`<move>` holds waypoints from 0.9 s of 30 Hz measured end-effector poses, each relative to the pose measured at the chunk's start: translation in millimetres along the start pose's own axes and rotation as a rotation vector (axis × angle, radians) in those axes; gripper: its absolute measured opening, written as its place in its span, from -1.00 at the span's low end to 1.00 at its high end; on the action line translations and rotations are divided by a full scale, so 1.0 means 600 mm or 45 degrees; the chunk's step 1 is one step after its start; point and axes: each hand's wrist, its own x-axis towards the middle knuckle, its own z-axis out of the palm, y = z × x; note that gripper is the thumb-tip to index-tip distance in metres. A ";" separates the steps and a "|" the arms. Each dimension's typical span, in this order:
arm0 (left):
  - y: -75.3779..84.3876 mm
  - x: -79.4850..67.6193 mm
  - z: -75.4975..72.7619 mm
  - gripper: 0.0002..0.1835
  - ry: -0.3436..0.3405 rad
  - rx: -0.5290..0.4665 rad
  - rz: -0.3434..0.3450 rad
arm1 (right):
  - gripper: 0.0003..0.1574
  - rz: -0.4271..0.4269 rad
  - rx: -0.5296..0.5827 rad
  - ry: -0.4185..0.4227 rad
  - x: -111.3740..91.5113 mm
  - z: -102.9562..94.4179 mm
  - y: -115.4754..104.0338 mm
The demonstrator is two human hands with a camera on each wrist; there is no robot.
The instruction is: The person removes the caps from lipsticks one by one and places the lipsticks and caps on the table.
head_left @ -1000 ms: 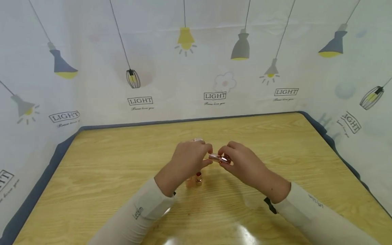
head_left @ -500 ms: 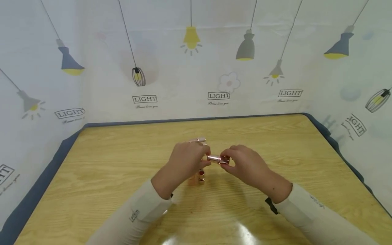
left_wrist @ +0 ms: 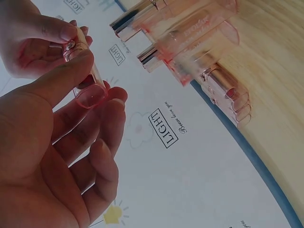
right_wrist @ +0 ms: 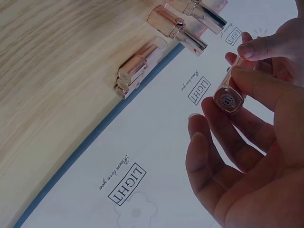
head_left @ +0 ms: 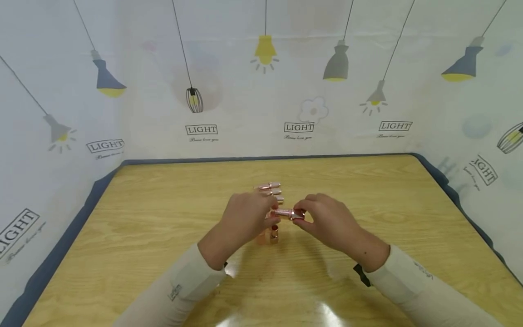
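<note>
Both hands hold one lipstick (head_left: 283,213) between them above the table, lying roughly sideways. My left hand (head_left: 248,213) pinches its clear pinkish end between thumb and finger; this see-through cap (left_wrist: 90,96) shows in the left wrist view. My right hand (head_left: 327,218) pinches the shiny rose-gold base, whose round label (right_wrist: 228,100) faces the right wrist camera. Whether cap and base are fully joined, I cannot tell. Past the left hand several similar lipsticks (head_left: 269,185) lie in a row, partly covered by it. Another rose-gold lipstick (head_left: 274,235) is on the near side, below the left fingers.
The wood-grain table (head_left: 155,218) spreads around the hands. A dark blue border (head_left: 229,159) runs along its back edge, where a white cloth (head_left: 245,109) printed with lamps and lettering rises behind and at the sides.
The head view has shifted, so the scene slides right. My left hand has moved slightly left relative to the table, uncovering more lipsticks behind it. Both hands keep holding the lipstick, whose left part now looks pinker.
</note>
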 end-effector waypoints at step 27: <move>-0.010 -0.046 -0.005 -0.72 0.066 -0.083 0.202 | -0.80 -0.075 -0.001 -0.013 -0.012 0.006 -0.035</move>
